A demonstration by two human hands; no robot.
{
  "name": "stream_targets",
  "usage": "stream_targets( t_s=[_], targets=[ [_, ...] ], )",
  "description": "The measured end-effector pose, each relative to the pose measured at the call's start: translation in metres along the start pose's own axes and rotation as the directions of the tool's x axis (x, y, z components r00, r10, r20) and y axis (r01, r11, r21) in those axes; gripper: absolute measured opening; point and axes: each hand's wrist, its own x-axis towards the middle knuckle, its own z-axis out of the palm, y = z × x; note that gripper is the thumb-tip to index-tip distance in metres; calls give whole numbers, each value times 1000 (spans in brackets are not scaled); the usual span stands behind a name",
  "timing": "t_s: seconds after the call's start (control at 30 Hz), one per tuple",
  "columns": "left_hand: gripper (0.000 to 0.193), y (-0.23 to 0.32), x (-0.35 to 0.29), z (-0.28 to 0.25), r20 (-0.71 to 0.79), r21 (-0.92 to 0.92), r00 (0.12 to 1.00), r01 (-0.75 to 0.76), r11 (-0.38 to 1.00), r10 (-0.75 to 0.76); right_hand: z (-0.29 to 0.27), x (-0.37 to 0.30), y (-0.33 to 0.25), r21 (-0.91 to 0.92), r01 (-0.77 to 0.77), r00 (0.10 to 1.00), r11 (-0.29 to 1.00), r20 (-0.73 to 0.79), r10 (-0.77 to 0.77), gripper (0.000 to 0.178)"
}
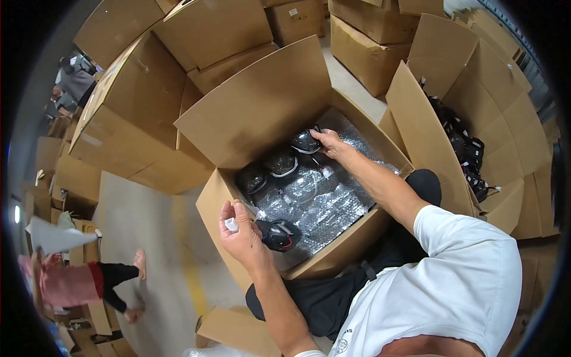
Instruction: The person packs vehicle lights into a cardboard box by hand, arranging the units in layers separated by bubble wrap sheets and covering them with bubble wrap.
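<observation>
Head view: a seated person in a white shirt leans over an open box (324, 254), which is the landmark here. Inside it, bubble wrap (333, 205) spreads under domed black units, probably to cushion them from knocks. Along the box's far wall, below its big raised flap (256, 113), two units (281, 163) sit side by side, seemingly lined up to share the space neatly. At the right end of that row, the right hand (328, 143) has its grip closed on the edge of a far unit (306, 143), perhaps so the dome stays uncovered. A white plug (326, 172) lies on the wrap just nearer. At the box's left side, the left hand (241, 232) pinches a small white piece (231, 225) between thumb and fingers, likely because it is too small for a fuller grip. Just beside that hand is a near unit (276, 235) showing a red wire; whether the hand also supports it, I cannot tell. Right of the box, a taller carton (499, 101) contains black parts (470, 149) heaped loosely.
</observation>
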Motion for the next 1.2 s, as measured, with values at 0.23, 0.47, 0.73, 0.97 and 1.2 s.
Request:
stream_targets(
  t_s=[0.23, 0.47, 0.73, 0.97, 1.2],
  targets=[
    [38, 0, 3, 5, 17, -53, 1000, -10, 999, 11, -1, 41, 20, -690, 238, 918, 684, -70, -390, 68],
    [30, -12, 12, 3, 37, -102, 999, 1, 995, 3, -4, 21, -3, -873, 118, 942, 473, -52, -331, 69],
    [30, -9, 10, 0, 14, -208, 995, -96, 974, 101, 40, -48, 1, -860, 497, 695, 117, 313, -647, 51],
    [24, -6, -17, 1, 277, -32, 906, -324, 946, 320, 109, -222, -17, -586, -168, 409, 793, 690, 597, 74],
    [29, -12, -30, 4, 754, 11, 492, -672, 741, 434, 83, -213, 21, 31, 969, -12, 245, 997, -81, 39]
  ],
)
